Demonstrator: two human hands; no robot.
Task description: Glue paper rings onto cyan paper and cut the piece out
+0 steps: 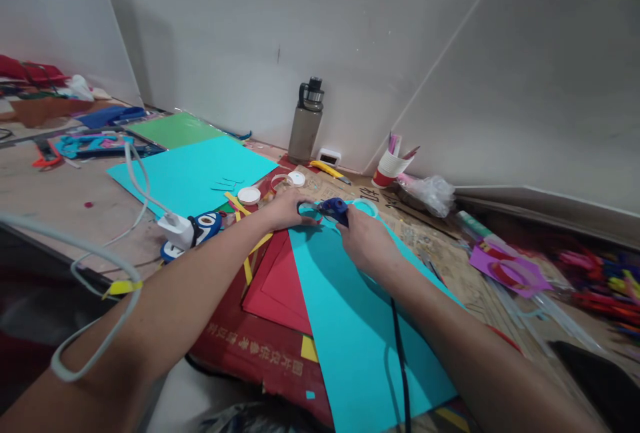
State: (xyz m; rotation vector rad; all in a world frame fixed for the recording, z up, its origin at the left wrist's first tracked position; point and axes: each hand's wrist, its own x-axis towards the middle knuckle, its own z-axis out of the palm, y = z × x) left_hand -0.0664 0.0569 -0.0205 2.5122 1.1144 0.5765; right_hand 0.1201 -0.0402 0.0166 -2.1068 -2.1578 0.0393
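Observation:
My right hand (370, 236) is wrapped round a blue glue gun (334, 208), its nozzle pointing left towards my other hand. A black cord (399, 346) runs from under my right wrist to the bottom edge. The fingers of my left hand (290, 212) are curled together just left of the nozzle. A small dark curved edge shows by them, but what they hold I cannot make out. Under both hands lies a large cyan sheet (345, 313), overlapping red sheets (280, 286). A cyan tape-like ring (366, 206) is just beyond my right hand.
A grey bottle (305, 123) stands against the wall, near a yellow cutter (330, 171) and a paper cup of pens (391, 168). White lids (249, 195) and yellow strips (247, 266) lie left. A white charger (177, 230) with its cable loops over my left forearm.

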